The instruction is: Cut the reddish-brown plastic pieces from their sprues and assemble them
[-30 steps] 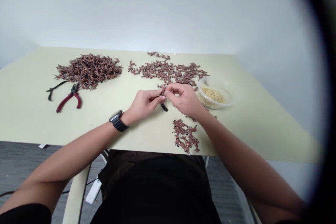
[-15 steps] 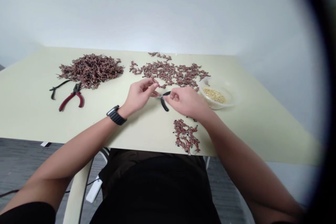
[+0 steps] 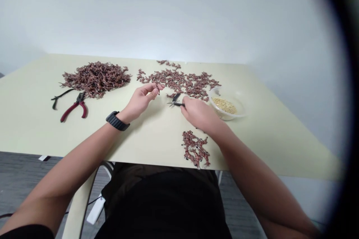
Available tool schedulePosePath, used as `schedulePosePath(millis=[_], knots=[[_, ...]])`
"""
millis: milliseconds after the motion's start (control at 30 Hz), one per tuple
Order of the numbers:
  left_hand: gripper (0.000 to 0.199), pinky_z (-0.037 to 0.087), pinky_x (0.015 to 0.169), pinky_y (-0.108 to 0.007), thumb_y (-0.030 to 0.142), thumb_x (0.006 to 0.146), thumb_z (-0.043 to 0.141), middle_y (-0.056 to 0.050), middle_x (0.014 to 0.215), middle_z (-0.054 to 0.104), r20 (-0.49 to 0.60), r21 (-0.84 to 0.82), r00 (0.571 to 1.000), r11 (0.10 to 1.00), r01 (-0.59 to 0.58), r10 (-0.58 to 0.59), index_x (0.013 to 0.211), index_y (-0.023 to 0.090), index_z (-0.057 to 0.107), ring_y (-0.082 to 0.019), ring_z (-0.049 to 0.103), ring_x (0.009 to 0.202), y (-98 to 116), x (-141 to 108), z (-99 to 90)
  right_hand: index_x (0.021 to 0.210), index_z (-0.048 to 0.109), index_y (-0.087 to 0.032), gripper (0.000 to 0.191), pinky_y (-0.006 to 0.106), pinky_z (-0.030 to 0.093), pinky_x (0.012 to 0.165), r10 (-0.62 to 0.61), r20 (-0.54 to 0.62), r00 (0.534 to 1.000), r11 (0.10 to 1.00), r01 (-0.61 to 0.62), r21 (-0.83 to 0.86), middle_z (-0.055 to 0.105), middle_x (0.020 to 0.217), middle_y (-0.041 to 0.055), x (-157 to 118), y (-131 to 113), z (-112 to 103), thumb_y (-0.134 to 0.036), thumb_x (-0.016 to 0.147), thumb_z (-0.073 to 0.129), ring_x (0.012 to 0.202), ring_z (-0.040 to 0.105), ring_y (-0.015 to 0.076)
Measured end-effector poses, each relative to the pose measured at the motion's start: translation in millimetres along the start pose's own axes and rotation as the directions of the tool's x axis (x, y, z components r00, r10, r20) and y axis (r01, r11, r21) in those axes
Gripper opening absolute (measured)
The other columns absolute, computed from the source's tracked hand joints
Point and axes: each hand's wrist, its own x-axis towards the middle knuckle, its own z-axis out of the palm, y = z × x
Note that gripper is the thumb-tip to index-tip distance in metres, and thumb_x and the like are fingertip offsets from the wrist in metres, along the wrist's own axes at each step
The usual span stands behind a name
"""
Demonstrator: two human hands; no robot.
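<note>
Between the thumb and fingers of my left hand (image 3: 141, 99) is a small brown figurine (image 3: 158, 87), apparently animal-shaped, held above the table. My right hand (image 3: 199, 111) is closed at the end of one black handle of small pliers (image 3: 175, 101); their jaws point left and the handles are spread. Behind both hands lies a loose spread of similar brown figurines (image 3: 179, 79). A smaller group of brown figurines (image 3: 195, 149) rests by the near table edge, below my right hand. My right fingertips are partly hidden.
A clear plastic bowl (image 3: 241, 114) with small golden pieces (image 3: 224, 105) stands right of my right hand. At left is a large heap of brown figurines (image 3: 97, 78). Red-handled pliers (image 3: 74, 107) and a black-handled tool (image 3: 60, 97) lie before it on the pale table (image 3: 140, 145).
My hands have moved apart: the left with the figurine went left, away from the pliers' jaws. The pliers' handles now show more widely spread beside my right hand. The view shifted slightly.
</note>
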Motion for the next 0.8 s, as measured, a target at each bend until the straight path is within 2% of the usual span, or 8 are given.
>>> schedulePosePath(millis=[100,167,300,400,467,633,733,800], knots=[[0.030,0.052,0.101,-0.036,0.051,0.101,0.070,-0.012,0.137,0.072,0.084,-0.083,0.996,0.996,0.022,-0.015,0.105,0.022,0.075,-0.024,0.063,0.132,-2,1,-2.0,0.106,0.064,-0.019,0.021,0.035,0.036,0.066,0.102,-0.259,0.960,0.971,-0.040,0.234,0.069,0.083,0.0107,5,18,-12,-0.036,0.109,0.052,0.070,0.057,0.0220],[0.029,0.049,0.110,-0.043,0.050,0.101,0.070,-0.013,0.141,0.070,0.160,-0.135,0.987,0.990,0.048,-0.026,0.106,0.023,0.077,-0.027,0.059,0.141,-2,0,-1.1,0.097,0.064,-0.021,0.030,0.035,0.036,0.066,0.199,-0.311,0.929,0.884,-0.033,0.467,0.067,0.081,0.0086,8,30,-20,-0.044,0.110,0.052,0.069,0.053,0.0193],[0.027,0.050,0.115,-0.050,0.051,0.100,0.072,-0.012,0.141,0.071,0.328,-0.246,0.943,0.959,0.141,-0.055,0.103,0.024,0.078,-0.027,0.063,0.138,1,-4,5.8,0.095,0.064,-0.020,0.041,0.033,0.036,0.055,0.278,-0.077,0.957,0.524,-0.084,0.848,0.060,0.076,0.0034,15,41,-18,-0.057,0.108,0.052,0.058,0.046,0.0124],[0.027,0.055,0.114,-0.049,0.049,0.097,0.076,-0.010,0.133,0.074,0.386,-0.329,0.920,0.922,0.205,-0.067,0.096,0.023,0.078,-0.025,0.070,0.128,3,-8,12.1,0.092,0.067,-0.019,0.044,0.030,0.036,0.053,0.281,-0.010,0.960,0.427,-0.116,0.897,0.058,0.074,0.0015,20,39,-5,-0.061,0.103,0.060,0.056,0.046,0.0110],[0.024,0.055,0.115,-0.049,0.047,0.097,0.077,-0.010,0.129,0.076,0.390,-0.375,0.917,0.896,0.240,-0.083,0.099,0.022,0.078,-0.024,0.072,0.124,3,-11,15.4,0.089,0.067,-0.020,0.046,0.030,0.037,0.052,0.283,-0.032,0.959,0.467,-0.108,0.877,0.060,0.073,0.0017,23,36,5,-0.065,0.100,0.063,0.055,0.048,0.0117],[0.023,0.046,0.122,-0.045,0.040,0.100,0.075,-0.014,0.137,0.073,0.431,-0.447,0.888,0.816,0.365,-0.161,0.107,0.018,0.079,-0.023,0.071,0.125,3,-15,21.2,0.092,0.069,-0.023,0.047,0.034,0.046,0.058,0.236,-0.174,0.956,0.722,-0.052,0.690,0.067,0.081,0.0050,23,25,14,-0.063,0.105,0.050,0.058,0.055,0.0162],[0.022,0.046,0.121,-0.040,0.037,0.099,0.075,-0.012,0.132,0.074,0.411,-0.476,0.894,0.794,0.377,-0.178,0.098,0.015,0.079,-0.021,0.071,0.121,2,-16,23.4,0.121,0.068,-0.025,0.043,0.041,0.056,0.079,0.117,-0.200,0.973,0.811,0.023,0.585,0.071,0.116,0.0106,15,14,10,-0.061,0.104,0.053,0.088,0.068,0.0236],[0.023,0.049,0.117,-0.037,0.036,0.098,0.076,-0.012,0.129,0.075,0.401,-0.490,0.898,0.786,0.378,-0.181,0.090,0.014,0.077,-0.021,0.072,0.118,2,-17,24.2,0.143,0.057,-0.028,0.062,0.046,0.056,0.093,0.018,-0.115,0.993,0.845,0.046,0.533,0.058,0.143,0.0144,7,6,7,-0.066,0.094,0.067,0.115,0.065,0.0307]])
